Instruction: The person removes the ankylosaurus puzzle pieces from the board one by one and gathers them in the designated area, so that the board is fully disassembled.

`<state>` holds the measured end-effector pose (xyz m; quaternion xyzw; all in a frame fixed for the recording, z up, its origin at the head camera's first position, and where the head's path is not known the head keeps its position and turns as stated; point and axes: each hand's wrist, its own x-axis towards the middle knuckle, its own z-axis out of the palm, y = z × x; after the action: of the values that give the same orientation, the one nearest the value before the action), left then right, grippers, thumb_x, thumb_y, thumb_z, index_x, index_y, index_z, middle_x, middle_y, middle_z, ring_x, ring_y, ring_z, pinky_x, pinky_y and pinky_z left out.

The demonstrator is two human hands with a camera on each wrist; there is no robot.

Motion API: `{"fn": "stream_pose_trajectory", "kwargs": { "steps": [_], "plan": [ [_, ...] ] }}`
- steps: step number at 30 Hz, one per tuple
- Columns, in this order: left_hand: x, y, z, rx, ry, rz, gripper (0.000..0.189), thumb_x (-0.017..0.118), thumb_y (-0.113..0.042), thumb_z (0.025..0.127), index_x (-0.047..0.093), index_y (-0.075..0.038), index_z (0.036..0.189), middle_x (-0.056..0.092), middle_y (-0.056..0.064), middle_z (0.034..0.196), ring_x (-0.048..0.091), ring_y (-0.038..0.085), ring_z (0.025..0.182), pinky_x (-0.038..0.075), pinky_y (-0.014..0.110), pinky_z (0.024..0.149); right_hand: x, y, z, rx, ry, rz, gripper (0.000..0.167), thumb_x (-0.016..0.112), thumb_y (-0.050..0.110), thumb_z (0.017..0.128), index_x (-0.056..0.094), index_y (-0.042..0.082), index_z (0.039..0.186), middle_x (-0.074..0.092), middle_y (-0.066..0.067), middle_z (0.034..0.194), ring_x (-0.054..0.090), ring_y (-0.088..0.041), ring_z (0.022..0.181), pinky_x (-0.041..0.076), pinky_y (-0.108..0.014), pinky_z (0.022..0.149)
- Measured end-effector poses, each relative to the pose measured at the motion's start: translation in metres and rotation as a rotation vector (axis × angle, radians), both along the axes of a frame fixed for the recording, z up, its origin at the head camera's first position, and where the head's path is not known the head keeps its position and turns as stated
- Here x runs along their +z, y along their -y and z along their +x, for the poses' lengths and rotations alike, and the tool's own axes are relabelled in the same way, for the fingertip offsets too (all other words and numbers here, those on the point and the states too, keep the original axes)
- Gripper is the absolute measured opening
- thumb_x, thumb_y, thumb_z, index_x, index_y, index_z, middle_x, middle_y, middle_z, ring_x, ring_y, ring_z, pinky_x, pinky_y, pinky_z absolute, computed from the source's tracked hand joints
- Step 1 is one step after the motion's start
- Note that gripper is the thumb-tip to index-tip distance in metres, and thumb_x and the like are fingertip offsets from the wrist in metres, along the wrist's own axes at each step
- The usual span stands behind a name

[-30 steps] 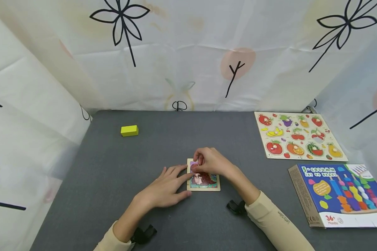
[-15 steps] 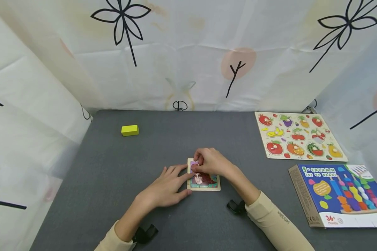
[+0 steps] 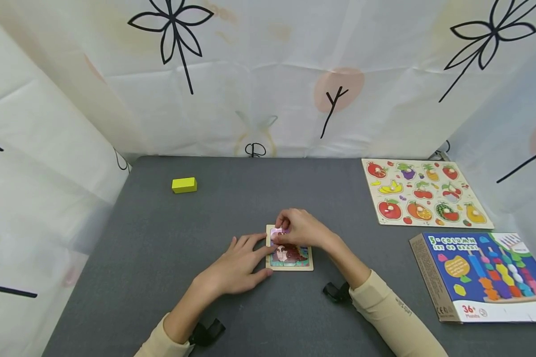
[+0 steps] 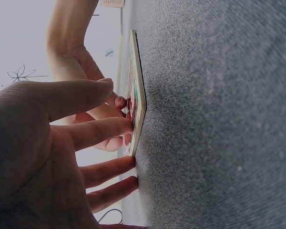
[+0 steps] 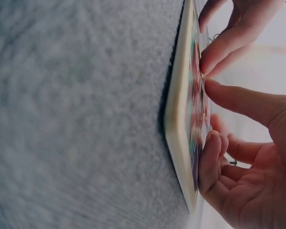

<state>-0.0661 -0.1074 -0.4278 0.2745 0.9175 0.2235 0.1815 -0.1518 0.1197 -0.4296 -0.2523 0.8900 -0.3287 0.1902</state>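
A small framed jigsaw puzzle [image 3: 290, 268] lies flat on the grey table, its picture showing a figure with long reddish-brown hair. My right hand [image 3: 301, 230] reaches over its upper part, thumb and curled fingers closing on a puzzle piece [image 3: 279, 237] near the top left. In the right wrist view the thumb tip touches the picture surface, and the curled fingers [image 5: 210, 157] rest low over the board. My left hand [image 3: 232, 270] lies spread along the left side, fingers fairly straight. One of its fingertips [image 4: 126, 125] touches the puzzle; others rest at the frame's edge and the table.
A yellow block [image 3: 184, 185] sits at the back left. At the right are a fruit peg board [image 3: 370, 198] and, nearer, a blue toy box [image 3: 469, 292]. White printed cloth [image 3: 268, 99] hangs behind the table. Each wrist wears a black camera mount.
My right fingers have shifted very slightly at the puzzle's top left, and the piece under them appears flatter. The left hand stays in place.
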Motion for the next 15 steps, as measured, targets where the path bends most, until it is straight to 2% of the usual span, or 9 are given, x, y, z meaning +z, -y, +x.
{"fn": "stream_pose_trajectory", "kwargs": {
  "steps": [7,15],
  "plan": [
    [0.0011,-0.0009,0.0006,0.008,0.011,0.001,0.052,0.065,-0.037,0.109,0.059,-0.016,0.157,0.039,0.016,0.173,0.038,0.042,0.159,0.026,0.084,0.122,0.0,-0.0019,-0.0005,-0.006,0.009,-0.046,0.022,0.085,0.024,0.095,0.074,0.006,0.102,0.074,-0.004,0.095,0.063,-0.01,0.083,0.055,-0.026,0.078],
    [0.0007,-0.0007,0.0002,0.006,0.009,0.006,0.052,0.065,-0.036,0.109,0.059,-0.018,0.158,0.038,0.016,0.173,0.039,0.042,0.158,0.025,0.084,0.122,0.0,-0.005,0.002,0.019,0.009,-0.107,0.014,0.08,0.009,0.097,0.075,0.003,0.108,0.075,-0.007,0.096,0.065,-0.007,0.08,0.055,-0.022,0.075]
  ]
}}
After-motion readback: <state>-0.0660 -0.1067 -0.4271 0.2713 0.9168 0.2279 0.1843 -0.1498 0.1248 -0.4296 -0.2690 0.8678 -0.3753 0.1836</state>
